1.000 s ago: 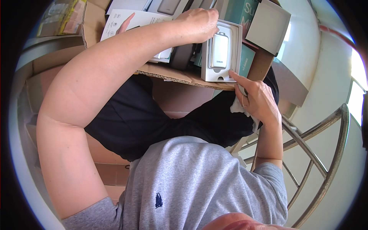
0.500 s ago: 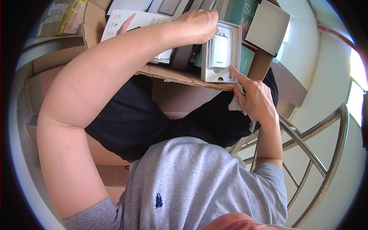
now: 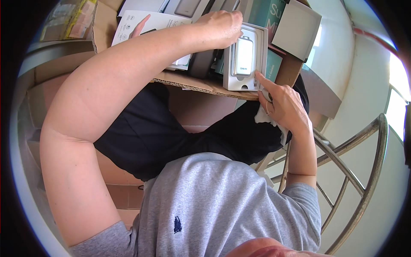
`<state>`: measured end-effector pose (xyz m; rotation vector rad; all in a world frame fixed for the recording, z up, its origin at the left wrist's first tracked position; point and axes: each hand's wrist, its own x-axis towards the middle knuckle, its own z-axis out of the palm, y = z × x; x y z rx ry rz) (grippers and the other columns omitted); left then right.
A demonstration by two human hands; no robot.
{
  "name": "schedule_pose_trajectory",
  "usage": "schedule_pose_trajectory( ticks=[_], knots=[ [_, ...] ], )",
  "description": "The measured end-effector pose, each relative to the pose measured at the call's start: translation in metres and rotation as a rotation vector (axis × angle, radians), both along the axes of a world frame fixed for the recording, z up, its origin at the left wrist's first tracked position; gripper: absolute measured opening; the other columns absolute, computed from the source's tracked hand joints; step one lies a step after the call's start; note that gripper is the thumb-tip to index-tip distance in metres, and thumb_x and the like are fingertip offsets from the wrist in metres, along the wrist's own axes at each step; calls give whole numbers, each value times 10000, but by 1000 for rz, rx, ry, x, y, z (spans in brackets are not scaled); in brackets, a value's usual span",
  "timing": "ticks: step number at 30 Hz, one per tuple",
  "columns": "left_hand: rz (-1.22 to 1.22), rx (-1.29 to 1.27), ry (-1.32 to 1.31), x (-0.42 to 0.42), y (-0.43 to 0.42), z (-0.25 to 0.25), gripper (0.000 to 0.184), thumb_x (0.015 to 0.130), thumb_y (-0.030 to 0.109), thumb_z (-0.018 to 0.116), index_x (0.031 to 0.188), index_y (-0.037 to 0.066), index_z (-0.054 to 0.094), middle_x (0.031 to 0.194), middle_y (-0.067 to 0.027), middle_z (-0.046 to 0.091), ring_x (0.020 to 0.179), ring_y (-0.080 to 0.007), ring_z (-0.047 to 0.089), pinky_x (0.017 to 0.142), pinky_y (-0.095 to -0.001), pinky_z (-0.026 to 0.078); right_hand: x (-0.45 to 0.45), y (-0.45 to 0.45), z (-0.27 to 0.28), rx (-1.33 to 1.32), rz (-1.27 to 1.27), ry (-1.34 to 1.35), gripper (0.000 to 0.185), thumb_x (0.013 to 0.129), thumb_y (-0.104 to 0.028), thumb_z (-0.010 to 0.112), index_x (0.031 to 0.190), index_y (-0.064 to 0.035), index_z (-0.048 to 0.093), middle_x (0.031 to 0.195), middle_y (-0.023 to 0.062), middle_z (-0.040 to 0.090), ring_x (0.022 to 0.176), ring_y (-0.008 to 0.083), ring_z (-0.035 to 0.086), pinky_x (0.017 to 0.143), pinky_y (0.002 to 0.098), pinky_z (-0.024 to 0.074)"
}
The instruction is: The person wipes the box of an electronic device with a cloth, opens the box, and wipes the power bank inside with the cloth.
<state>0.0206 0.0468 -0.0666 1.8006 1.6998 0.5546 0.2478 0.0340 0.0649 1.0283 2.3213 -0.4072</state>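
An open white box (image 3: 233,83) tilts over the front edge of the carton, with a silver power bank (image 3: 243,55) in its tray. My left hand (image 3: 220,30) reaches across to the box's upper left edge, its fingers curled and closed there; the fingertips are partly hidden. At the box's lower right corner, my right hand (image 3: 282,103) touches the rim with an outstretched index finger. Its other fingers are bent over a crumpled white tissue (image 3: 263,115), which hangs out below the palm.
The cardboard carton (image 3: 201,85) holds several product boxes, among them a teal box (image 3: 267,15) and a white printed box (image 3: 141,25). An upturned white lid (image 3: 296,30) leans at its right. A metal rail (image 3: 376,158) curves up at the right.
The white box, the carton and both hands appear shifted very slightly left in the view. The hands keep the same hold on the box and tissue.
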Motion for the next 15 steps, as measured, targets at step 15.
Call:
schedule_pose_trajectory(
  ticks=[15],
  knots=[
    [-2,0,0,1,0,0,235,993,139,586,1027,-84,649,852,-243,736,646,-334,738,614,-398,622,-10,14,-8,-1,30,-96,607,958,-151,659,1533,-108,472,780,203,683,605,381,583,637,436,474]
  ],
)
